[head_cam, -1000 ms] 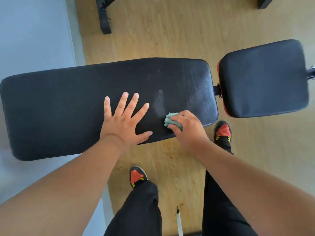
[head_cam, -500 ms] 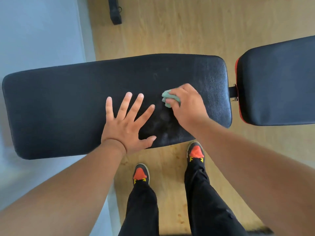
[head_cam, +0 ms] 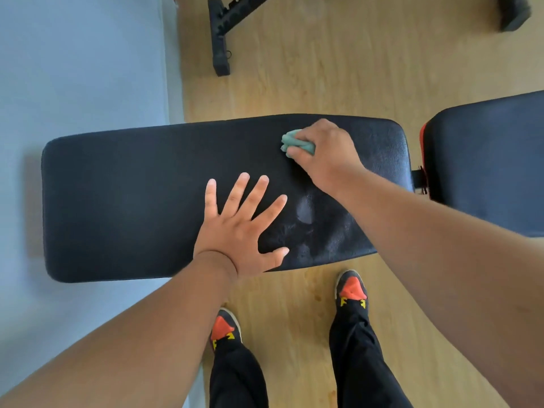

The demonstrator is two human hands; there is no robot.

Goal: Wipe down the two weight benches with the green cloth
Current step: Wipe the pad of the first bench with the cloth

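Right hand (head_cam: 325,156) curled round the bunched green cloth (head_cam: 295,142), pressed near the far edge of the long bench pad (head_cam: 132,201) — left hand (head_cam: 241,228) spread flat nearer. Risk: patches likely missed, so little cloth being exposed.

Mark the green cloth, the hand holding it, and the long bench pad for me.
green cloth (head_cam: 290,142), head view, bunched end left of the fingers
right hand (head_cam: 326,154), head view, back of hand
long bench pad (head_cam: 132,201), head view, bare left half
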